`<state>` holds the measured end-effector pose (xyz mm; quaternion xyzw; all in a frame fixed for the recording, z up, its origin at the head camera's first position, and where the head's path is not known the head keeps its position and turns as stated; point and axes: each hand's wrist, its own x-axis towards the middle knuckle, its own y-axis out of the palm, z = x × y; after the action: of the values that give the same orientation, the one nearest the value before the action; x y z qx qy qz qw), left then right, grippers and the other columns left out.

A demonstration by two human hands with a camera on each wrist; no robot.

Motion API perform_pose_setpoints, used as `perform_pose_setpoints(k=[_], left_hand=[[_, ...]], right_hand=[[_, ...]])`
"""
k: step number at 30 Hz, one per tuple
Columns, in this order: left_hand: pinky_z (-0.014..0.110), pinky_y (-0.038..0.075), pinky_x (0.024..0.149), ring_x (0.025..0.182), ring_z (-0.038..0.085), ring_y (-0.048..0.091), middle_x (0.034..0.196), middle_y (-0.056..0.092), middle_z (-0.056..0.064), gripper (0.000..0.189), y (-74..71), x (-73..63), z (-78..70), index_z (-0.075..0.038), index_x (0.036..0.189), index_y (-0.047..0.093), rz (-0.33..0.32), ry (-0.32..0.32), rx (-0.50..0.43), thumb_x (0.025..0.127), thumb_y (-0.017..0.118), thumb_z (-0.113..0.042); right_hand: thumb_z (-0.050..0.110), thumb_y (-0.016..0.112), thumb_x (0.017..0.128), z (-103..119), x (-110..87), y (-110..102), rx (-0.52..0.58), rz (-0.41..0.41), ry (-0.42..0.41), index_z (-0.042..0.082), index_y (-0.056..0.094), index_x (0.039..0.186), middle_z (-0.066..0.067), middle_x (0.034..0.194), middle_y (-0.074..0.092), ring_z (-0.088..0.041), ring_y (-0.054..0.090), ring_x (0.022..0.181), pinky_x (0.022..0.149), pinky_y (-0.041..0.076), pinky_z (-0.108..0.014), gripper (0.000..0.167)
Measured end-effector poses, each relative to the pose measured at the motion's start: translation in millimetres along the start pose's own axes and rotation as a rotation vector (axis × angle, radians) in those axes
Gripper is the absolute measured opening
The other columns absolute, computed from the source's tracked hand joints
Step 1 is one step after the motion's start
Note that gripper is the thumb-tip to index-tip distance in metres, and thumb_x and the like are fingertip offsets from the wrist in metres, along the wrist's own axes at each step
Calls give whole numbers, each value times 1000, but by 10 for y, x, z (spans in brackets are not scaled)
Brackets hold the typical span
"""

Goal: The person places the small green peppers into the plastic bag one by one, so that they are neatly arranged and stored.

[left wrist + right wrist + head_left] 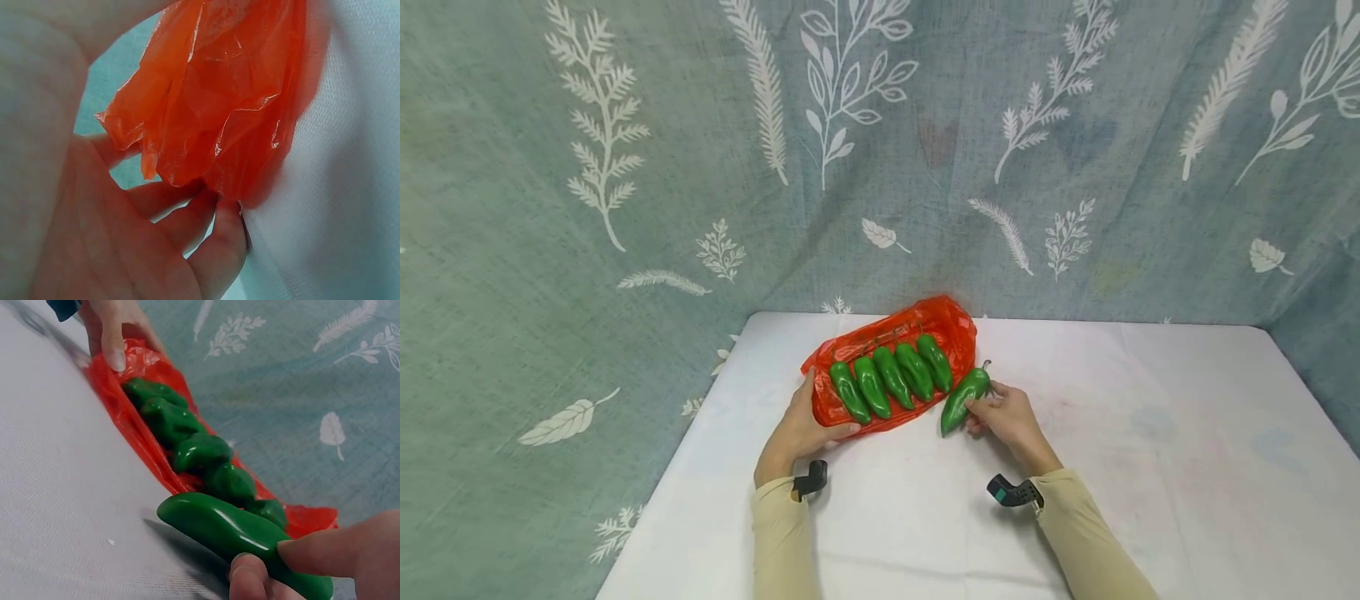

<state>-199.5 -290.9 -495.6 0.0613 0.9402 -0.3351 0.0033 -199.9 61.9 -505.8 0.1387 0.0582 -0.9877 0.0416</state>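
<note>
A red plastic bag [886,331] lies spread on the table with several green peppers [892,377] side by side in it. My left hand [797,427] holds the bag's left end, thumb on the near edge and fingers round the far side; in the left wrist view the fingers [220,240] touch the crumpled red plastic [219,119]. Just off the bag's right end, my right hand [1009,419] pinches one green pepper [964,400] between thumb and fingers, its stem pointing away. In the right wrist view this pepper [215,525] appears raised above the table, partly covering the bag.
The white cloth-covered table [1150,433] extends to the right and toward me. A grey-green curtain [940,150] with white leaf prints hangs behind the table and along its left side. Dark bands [1017,492] are on both wrists.
</note>
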Motion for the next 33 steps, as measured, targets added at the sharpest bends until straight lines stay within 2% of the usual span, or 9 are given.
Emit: perform_pose_setpoints(k=[8, 15, 22, 33], left_hand=[[59, 36, 122, 140, 29, 47, 150, 48, 4, 121, -2, -3, 18, -23, 162, 22, -4, 24, -20, 68, 97, -40], [58, 37, 123, 141, 29, 49, 150, 51, 2, 122, -2, 56, 8, -23, 162, 21, -4, 77, -27, 68, 97, -36], [58, 38, 121, 138, 28, 49, 148, 49, 3, 121, -5, 56, -14, -22, 162, 22, -3, 41, -14, 69, 97, -35], [57, 35, 124, 142, 29, 48, 150, 51, 3, 121, 8, 52, 38, -22, 162, 22, -1, 54, -17, 68, 97, -37]], right_hand=[[6, 66, 98, 18, -27, -16, 47, -13, 1, -14, 27, 156, -6, 75, 75, -11, 70, 62, 64, 62, -26, 73], [7, 66, 99, 54, -17, -85, 65, -40, 23, -10, 35, 154, -3, 76, 74, -11, 70, 64, 66, 63, -25, 66], [5, 65, 99, 72, -1, -170, 118, -36, 18, -7, 34, 156, 1, 77, 73, -9, 70, 66, 67, 63, -24, 66], [7, 63, 101, 41, 4, -258, 151, -24, 52, -1, 33, 159, 3, 79, 71, -8, 69, 69, 68, 62, -22, 65]])
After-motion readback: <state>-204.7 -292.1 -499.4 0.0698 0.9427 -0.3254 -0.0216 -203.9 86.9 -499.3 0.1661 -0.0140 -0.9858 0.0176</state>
